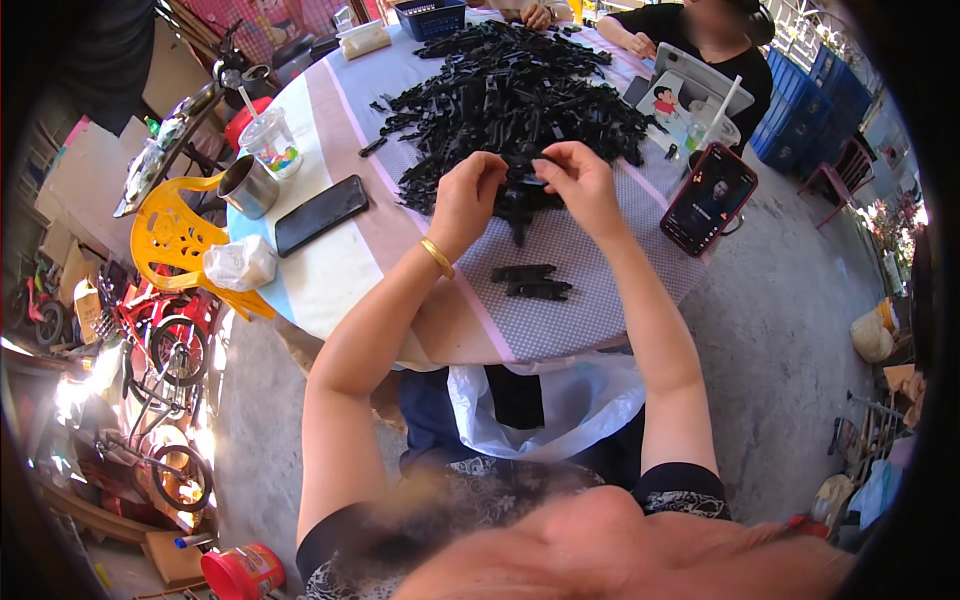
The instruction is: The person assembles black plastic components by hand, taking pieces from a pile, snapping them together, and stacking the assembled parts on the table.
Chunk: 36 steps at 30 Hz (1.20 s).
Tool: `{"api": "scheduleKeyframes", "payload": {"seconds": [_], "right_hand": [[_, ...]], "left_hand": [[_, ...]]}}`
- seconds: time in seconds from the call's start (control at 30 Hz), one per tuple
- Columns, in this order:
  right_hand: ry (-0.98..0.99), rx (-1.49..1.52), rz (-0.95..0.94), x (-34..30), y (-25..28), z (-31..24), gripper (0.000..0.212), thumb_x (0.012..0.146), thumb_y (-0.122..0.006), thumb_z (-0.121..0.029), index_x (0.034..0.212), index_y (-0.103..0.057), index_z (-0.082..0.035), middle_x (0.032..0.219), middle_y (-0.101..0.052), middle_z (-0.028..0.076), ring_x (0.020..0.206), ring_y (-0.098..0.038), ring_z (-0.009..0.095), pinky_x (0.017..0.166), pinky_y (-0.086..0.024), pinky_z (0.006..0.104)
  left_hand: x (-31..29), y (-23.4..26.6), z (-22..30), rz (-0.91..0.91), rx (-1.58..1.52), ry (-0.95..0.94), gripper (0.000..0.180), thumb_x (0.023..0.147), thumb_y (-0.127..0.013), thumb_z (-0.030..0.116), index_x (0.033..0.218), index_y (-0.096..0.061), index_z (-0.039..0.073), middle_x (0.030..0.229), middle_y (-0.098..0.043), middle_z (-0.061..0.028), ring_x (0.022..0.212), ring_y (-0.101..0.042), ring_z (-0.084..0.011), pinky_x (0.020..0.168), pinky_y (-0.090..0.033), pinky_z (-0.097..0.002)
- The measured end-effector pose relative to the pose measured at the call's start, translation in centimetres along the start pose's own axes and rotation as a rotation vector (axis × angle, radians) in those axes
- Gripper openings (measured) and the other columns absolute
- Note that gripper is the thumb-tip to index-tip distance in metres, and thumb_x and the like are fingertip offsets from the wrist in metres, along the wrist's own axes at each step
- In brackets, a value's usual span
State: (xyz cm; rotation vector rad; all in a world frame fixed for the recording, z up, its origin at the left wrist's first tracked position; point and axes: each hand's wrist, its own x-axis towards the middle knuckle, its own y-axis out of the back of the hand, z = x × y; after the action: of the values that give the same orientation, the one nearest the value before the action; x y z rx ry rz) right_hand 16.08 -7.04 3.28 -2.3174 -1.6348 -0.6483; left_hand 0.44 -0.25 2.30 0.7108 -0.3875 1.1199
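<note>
Mid-frame, both hands, the left hand (466,198) and the right hand (580,178), pinch one black plastic part (520,195) between them above the table (340,270), close to the heap of black parts (515,90) for easy reach.

Bare counter (560,325) lies open between the near edge and two loose black parts (532,282), giving free passage from either forearm side. Ahead, a wide heap of black parts (510,90) blocks the centre, with the left hand (466,195) and right hand (580,180) at its near rim. To the left, a dark phone (321,214), a metal mug (246,186) and a plastic cup with straw (271,140) stand apart, with open cloth between them. To the right, a propped red phone (709,198) closes the edge. A blue basket (431,17) and another person's arm (640,35) bound the far side.
</note>
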Motion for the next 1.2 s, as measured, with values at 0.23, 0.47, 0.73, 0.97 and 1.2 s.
{"api": "scheduleKeyframes", "payload": {"seconds": [0.23, 0.47, 0.73, 0.97, 1.2], "right_hand": [[-0.091, 0.114, 0.152, 0.3, 0.1, 0.3, 0.022, 0.082, -0.065, -0.020, 0.092, -0.058, -0.001, 0.078, -0.063, 0.003, 0.065, -0.060, 0.008, 0.053, -0.047, 0.0187], [-0.061, 0.035, 0.060, 0.1, -0.3, 0.1, 0.018, 0.079, -0.067, -0.014, 0.089, -0.060, -0.001, 0.074, -0.062, 0.002, 0.062, -0.057, 0.006, 0.055, -0.046, 0.0184], [0.100, 0.012, -0.027, -0.4, -0.3, -0.2, 0.017, 0.078, -0.068, -0.009, 0.090, -0.061, -0.001, 0.079, -0.062, 0.002, 0.067, -0.057, 0.006, 0.058, -0.047, 0.0187], [0.324, -0.213, -0.166, -0.8, -0.7, -0.7, 0.017, 0.072, -0.069, -0.003, 0.088, -0.063, -0.004, 0.084, -0.063, 0.004, 0.070, -0.058, 0.011, 0.058, -0.046, 0.0219], [0.479, -0.343, -0.138, -0.6, -0.7, 0.0, 0.019, 0.067, -0.069, 0.001, 0.084, -0.063, -0.003, 0.086, -0.063, 0.009, 0.075, -0.062, 0.023, 0.065, -0.051, 0.0287]], "left_hand": [[-0.7, 0.2, 1.4, -0.131, 0.254, -0.175, 0.024, 0.074, -0.052, -0.007, 0.093, -0.062, 0.003, 0.090, -0.058, -0.0126, 0.078, -0.057, -0.0298, 0.069, -0.046, -0.0338], [-1.7, 1.8, 0.6, -0.670, 0.425, -0.338, 0.043, 0.058, -0.049, -0.011, 0.094, -0.065, 0.008, 0.110, -0.054, -0.0100, 0.105, -0.044, -0.0284, 0.092, -0.040, -0.0344], [-0.6, 2.2, 0.7, -0.410, 0.214, -0.003, 0.023, 0.073, -0.062, 0.002, 0.095, -0.063, 0.006, 0.089, -0.061, -0.0098, 0.079, -0.059, -0.0202, 0.072, -0.048, -0.0321], [0.0, 2.9, -0.2, -0.202, -0.825, 0.598, 0.028, 0.090, -0.051, 0.012, 0.115, -0.050, -0.001, 0.094, -0.059, -0.0076, 0.074, -0.058, -0.0129, 0.067, -0.051, -0.0253], [0.2, 2.8, 1.4, -0.380, -0.798, 0.747, 0.034, 0.090, -0.053, 0.015, 0.116, -0.048, -0.006, 0.099, -0.060, -0.0134, 0.082, -0.063, -0.0198, 0.074, -0.054, -0.0274]]}}
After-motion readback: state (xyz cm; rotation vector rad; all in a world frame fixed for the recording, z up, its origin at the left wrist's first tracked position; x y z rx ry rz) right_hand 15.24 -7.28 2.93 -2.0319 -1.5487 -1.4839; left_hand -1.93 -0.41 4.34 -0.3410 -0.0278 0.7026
